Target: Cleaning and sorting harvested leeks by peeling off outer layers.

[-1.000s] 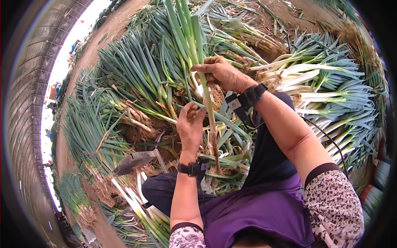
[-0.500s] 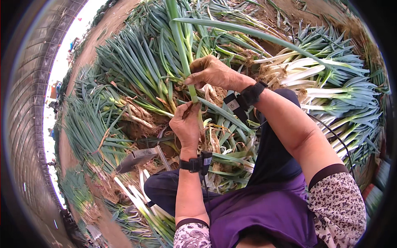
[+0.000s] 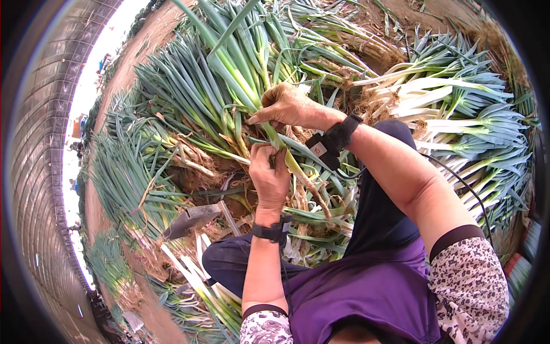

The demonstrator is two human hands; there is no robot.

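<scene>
The right hand (image 3: 281, 106) pinches the green stalk of a long leek (image 3: 239, 81) between thumb and fingers; the left hand (image 3: 268, 175) pinches it lower down. The leafy heap (image 3: 180, 86) spreads left of and beyond the long leek; the white-stalked pile (image 3: 441, 109) lies well to its right. The purple apron (image 3: 361, 292) is on its near side, and a metal piece (image 3: 192, 221) stands to its near left. The long leek slants from leaves at far left to a brownish tip at near right; the left hand is nearer that tip.
</scene>
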